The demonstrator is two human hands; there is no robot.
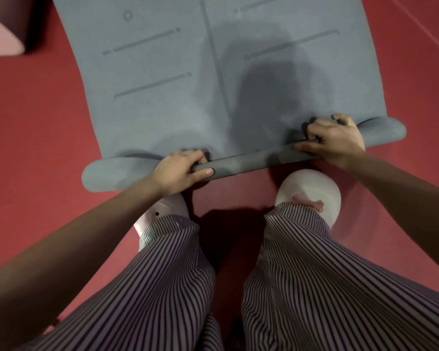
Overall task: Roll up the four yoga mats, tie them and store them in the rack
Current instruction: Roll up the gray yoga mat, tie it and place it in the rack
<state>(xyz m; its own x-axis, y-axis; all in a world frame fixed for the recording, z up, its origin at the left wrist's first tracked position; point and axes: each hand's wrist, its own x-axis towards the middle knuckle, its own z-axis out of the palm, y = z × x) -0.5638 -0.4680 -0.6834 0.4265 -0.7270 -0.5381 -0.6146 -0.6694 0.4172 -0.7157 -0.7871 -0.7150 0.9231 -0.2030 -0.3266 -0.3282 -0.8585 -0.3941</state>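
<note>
On the red floor [23, 138] a flat blue-grey rubber yoga mat [162, 102] lies spread away from the person, its near edge curled into a thin tight roll [251, 160] just ahead of the feet. The mat's only print is darker grey marking: a long centre line, slanted bars ending in dots, and a small ring near the far left. The left hand [180, 171] grips the roll's left part, fingers curled over it and thumb along its front; the right hand [335, 140] clasps the right part likewise. Beyond each hand the mat's corners flare out unrolled. Striped purple-and-black trousers [302, 274] and two white shoes [312, 186] fill the foreground. A blurred pale pink shape [3, 36] sits at the far left.
</note>
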